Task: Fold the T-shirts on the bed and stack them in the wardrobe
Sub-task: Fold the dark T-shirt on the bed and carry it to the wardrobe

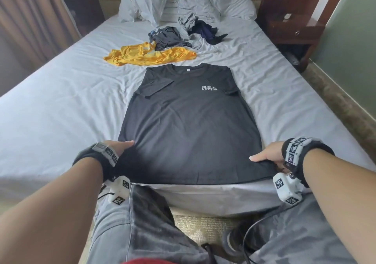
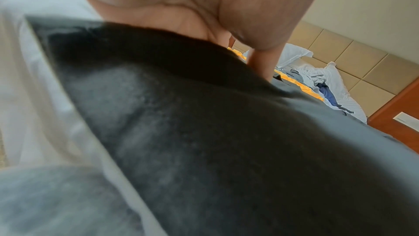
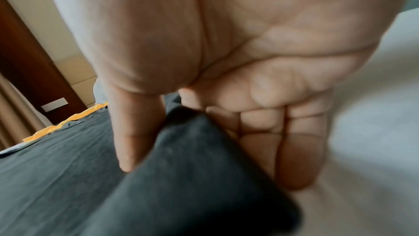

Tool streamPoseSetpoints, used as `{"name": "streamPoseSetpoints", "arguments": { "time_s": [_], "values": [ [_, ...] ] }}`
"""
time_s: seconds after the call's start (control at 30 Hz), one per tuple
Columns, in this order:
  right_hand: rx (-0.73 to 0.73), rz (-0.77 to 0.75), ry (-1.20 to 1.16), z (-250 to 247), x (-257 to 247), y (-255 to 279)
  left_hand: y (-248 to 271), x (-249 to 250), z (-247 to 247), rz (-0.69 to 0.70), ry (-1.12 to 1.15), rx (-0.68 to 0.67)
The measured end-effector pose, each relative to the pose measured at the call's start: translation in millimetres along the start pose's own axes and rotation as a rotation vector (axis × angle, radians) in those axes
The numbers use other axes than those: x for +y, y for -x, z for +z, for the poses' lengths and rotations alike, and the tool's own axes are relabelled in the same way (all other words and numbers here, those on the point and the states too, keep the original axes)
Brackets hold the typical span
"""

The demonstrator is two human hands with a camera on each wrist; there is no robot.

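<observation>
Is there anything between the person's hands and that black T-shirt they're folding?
Nothing visible. The left hand and right hand each pinch a bottom corner of the black T-shirt directly. The yellow shirt lies beyond the collar, clear of both hands.

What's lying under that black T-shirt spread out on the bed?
Around the black T-shirt only the wrinkled white bedsheet shows. Fingers of the right hand tuck beneath its hem corner. Anything else beneath the shirt is hidden.

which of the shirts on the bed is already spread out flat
The black T-shirt nearest the person, held at its hem by the left hand and right hand. The yellow shirt and the dark ones behind it lie crumpled.
</observation>
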State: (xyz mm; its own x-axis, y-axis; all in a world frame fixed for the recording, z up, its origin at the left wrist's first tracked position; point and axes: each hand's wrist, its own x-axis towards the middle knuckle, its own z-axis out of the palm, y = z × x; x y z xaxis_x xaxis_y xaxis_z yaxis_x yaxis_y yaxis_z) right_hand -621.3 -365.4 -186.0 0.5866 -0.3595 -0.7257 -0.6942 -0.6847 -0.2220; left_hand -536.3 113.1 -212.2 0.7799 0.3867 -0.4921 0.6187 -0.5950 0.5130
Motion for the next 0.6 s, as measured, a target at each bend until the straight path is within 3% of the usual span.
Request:
{"name": "streamPoseSetpoints", "arguments": {
  "time_s": [0.2, 0.47, 0.53, 0.6],
  "values": [
    [0.082, -0.054, 0.283, -4.3, 1.1, -13.5, -4.3, -8.9, 0.3, 0.024, -0.003, 0.021],
    [0.146, -0.06, 0.076, 3.7, 3.0, -5.6, 12.0, -5.4, -6.2, -0.065, 0.146, -0.095],
    [0.059, -0.028, -0.094, 5.0, 8.8, -20.6, 20.1, -4.1, -12.4, -0.046, 0.147, -0.159],
    [-0.053, 0.022, -0.102, 7.1, 14.1, -21.7, -21.4, -19.4, -10.4, -0.016, 0.069, -0.199]
  ]
}}
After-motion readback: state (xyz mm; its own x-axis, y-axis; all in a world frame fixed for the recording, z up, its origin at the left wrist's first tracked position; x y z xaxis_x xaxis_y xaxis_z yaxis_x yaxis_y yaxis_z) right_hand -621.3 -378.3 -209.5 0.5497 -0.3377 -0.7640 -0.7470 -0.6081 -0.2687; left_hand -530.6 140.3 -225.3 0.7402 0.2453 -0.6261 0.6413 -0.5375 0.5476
